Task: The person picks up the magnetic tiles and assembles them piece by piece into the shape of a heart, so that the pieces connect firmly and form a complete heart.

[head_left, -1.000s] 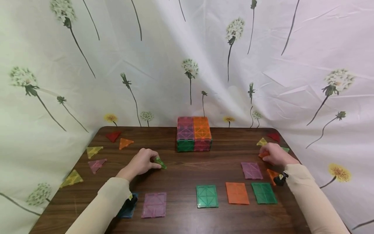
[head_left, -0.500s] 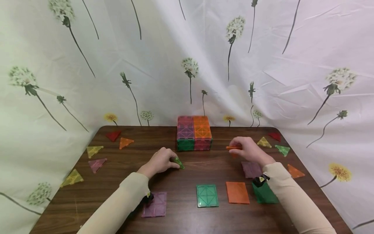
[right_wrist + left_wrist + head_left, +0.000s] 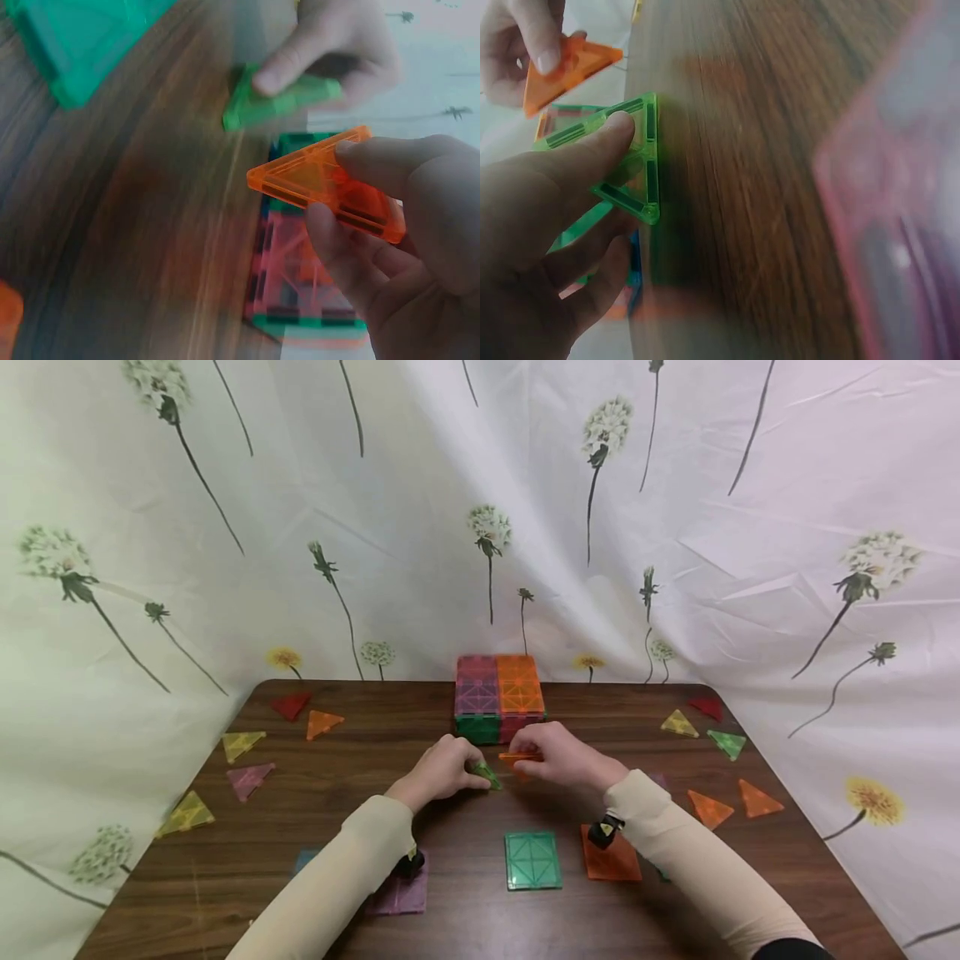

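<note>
My left hand (image 3: 447,768) pinches a green triangular magnetic tile (image 3: 649,161) between thumb and fingers, its lower edge close over the table. Facing it, my right hand (image 3: 558,758) pinches an orange triangular magnetic tile (image 3: 322,184), held nearly flat in the head view. A short gap separates the two tiles. Just behind the hands stands a low box (image 3: 477,692) built of square magnetic tiles, purple and orange on top, green and pink on the front.
In front of the hands lie a green square tile (image 3: 532,861), an orange square tile (image 3: 611,864) and a purple square tile (image 3: 405,893). Several triangles, among them a yellow triangle (image 3: 187,814) and a green triangle (image 3: 727,743), lie along both sides of the wooden table (image 3: 465,935).
My right hand has lifted the orange triangle from the right side and carried it left to the middle. My left hand has moved right with the green triangle, toward the box.
</note>
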Demonstrator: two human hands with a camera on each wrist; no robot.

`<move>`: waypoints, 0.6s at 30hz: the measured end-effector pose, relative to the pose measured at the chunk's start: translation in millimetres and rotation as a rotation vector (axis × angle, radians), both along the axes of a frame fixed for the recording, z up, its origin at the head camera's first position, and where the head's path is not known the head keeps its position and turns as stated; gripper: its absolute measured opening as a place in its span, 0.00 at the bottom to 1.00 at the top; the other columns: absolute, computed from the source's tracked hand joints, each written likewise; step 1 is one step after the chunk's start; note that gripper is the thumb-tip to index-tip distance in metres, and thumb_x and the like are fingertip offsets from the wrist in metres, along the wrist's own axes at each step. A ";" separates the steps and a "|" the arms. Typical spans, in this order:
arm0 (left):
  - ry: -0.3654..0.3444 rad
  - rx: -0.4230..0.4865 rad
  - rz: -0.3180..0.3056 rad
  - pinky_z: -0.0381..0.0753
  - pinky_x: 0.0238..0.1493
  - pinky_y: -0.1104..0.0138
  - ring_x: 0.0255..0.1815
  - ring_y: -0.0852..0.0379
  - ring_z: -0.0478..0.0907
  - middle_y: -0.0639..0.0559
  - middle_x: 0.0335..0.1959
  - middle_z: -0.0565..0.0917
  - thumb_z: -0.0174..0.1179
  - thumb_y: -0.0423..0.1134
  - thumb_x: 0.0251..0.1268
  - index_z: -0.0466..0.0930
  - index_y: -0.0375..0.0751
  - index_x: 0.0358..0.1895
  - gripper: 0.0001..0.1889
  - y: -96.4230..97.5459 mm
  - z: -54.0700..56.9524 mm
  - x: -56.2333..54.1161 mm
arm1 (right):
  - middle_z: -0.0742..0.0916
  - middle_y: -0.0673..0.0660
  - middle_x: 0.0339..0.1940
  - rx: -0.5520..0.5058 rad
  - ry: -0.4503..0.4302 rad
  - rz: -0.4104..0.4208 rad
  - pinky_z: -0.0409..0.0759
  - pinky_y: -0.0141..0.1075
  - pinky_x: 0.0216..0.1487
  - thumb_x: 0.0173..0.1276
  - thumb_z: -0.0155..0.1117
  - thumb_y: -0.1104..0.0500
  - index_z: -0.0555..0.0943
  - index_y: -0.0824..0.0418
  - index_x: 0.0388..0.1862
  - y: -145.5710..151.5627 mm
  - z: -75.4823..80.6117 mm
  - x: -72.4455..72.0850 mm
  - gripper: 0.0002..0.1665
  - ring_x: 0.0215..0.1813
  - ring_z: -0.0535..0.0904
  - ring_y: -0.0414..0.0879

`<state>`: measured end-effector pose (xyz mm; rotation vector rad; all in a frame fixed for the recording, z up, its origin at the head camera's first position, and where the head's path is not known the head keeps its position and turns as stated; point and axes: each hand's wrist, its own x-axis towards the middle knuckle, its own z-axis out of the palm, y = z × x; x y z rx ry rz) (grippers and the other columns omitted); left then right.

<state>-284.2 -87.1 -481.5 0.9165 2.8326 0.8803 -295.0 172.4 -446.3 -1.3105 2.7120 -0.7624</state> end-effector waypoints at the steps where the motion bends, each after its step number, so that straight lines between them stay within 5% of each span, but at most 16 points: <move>1: 0.006 0.000 0.000 0.78 0.32 0.68 0.24 0.68 0.74 0.67 0.24 0.85 0.79 0.45 0.60 0.91 0.53 0.29 0.06 1.7 -0.3 -0.6 | 0.89 0.47 0.45 0.004 0.000 0.007 0.83 0.35 0.47 0.74 0.71 0.59 0.86 0.55 0.50 -3.2 -1.1 -0.4 0.08 0.43 0.81 0.37; 9: 0.029 0.008 -0.007 0.70 0.27 0.69 0.22 0.65 0.66 0.64 0.17 0.78 0.79 0.45 0.60 0.86 0.51 0.25 0.11 7.5 0.0 -0.1 | 0.88 0.48 0.41 0.020 0.040 0.041 0.83 0.34 0.46 0.74 0.71 0.61 0.87 0.57 0.47 -17.3 -9.8 -1.9 0.06 0.40 0.80 0.38; 18: 0.019 -0.011 -0.037 0.71 0.31 0.69 0.25 0.65 0.68 0.65 0.22 0.80 0.77 0.45 0.63 0.88 0.53 0.31 0.07 5.2 2.3 -1.0 | 0.89 0.47 0.42 0.008 0.031 0.025 0.84 0.34 0.45 0.76 0.70 0.58 0.88 0.55 0.48 -3.9 -21.7 -0.5 0.06 0.40 0.82 0.36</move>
